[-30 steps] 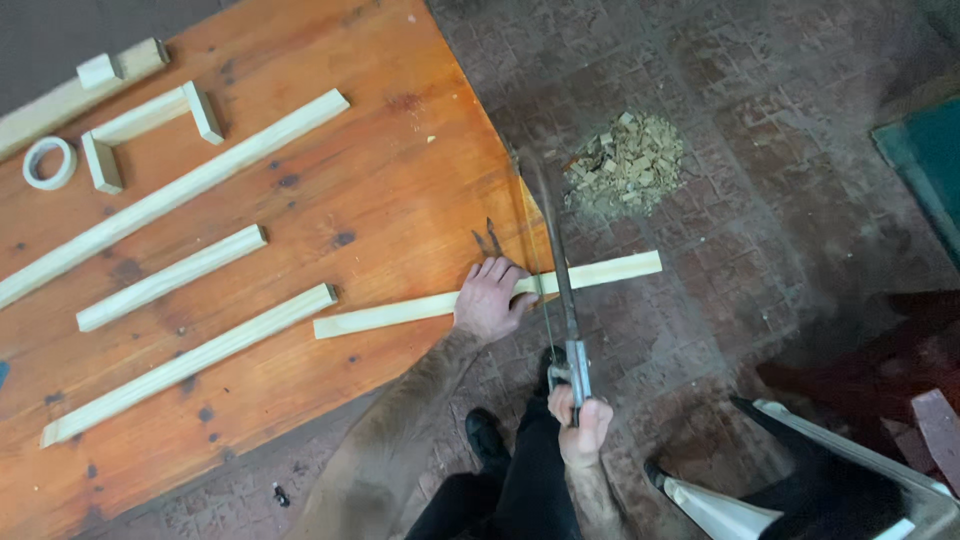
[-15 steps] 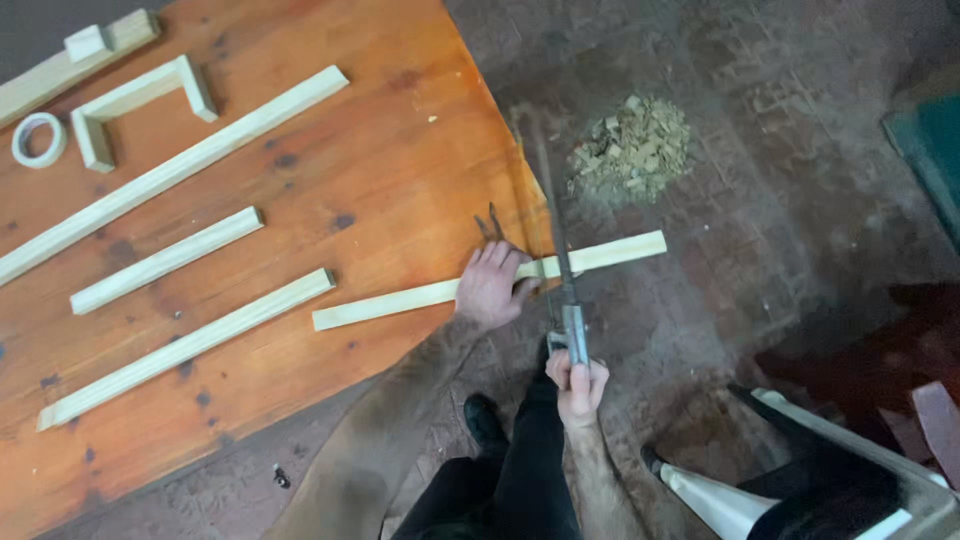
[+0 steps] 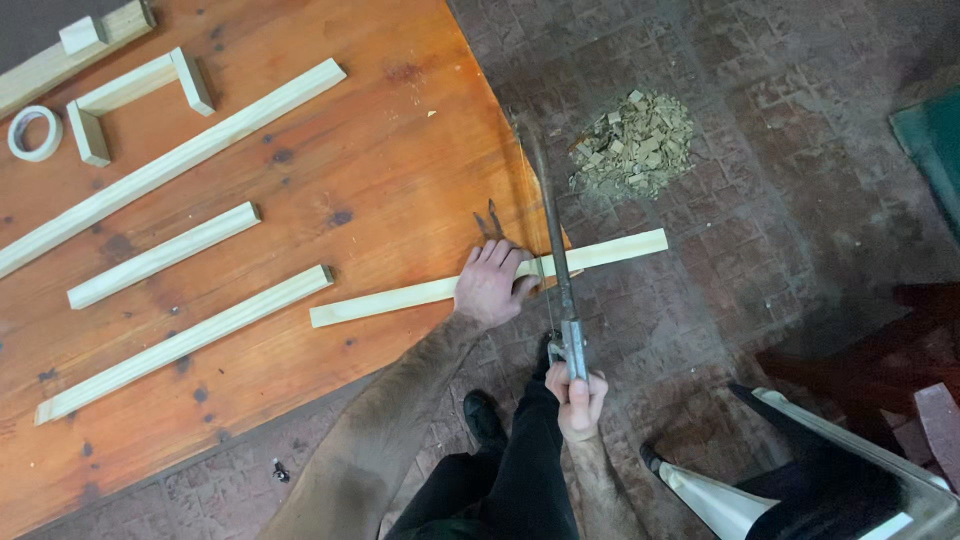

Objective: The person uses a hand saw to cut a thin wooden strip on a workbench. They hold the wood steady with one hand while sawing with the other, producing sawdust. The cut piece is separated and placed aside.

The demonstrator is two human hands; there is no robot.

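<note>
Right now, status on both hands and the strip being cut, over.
Left hand pressing the wood strip on the table edge. Right hand gripping the saw, blade across the strip's overhang. Nothing blocking the cut.

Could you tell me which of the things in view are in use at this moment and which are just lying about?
In use: left hand pressing the wood strip on the table edge; right hand gripping the saw across it.

Lying about: three loose strips, U-shaped frame, tape roll, wood-chip pile.
</note>
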